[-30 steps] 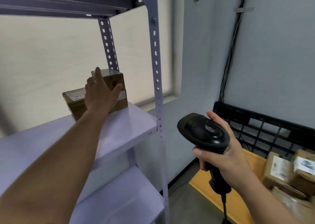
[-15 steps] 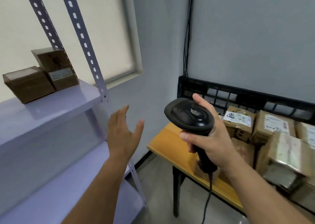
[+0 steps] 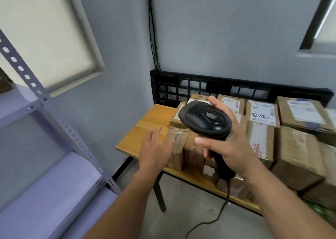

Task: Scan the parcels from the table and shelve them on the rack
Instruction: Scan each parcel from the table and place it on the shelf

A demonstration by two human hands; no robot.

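Many cardboard parcels (image 3: 261, 115) crowd the bench (image 3: 145, 127), filling it from its middle to its right end. A black crate (image 3: 181, 84) stands along the bench's back edge. The left hand (image 3: 155, 148), fingers straight and spread, reaches over the bench's left front part, close to the nearest parcel; I cannot tell whether it touches. The right hand (image 3: 233, 146) grips a black scanner (image 3: 205, 118) by its handle above the bench's front. The rack (image 3: 54, 175) stands left of the bench.

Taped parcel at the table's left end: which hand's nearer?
Left. The left hand is right at the left side of the parcel; the right hand holds the scanner off to its right.
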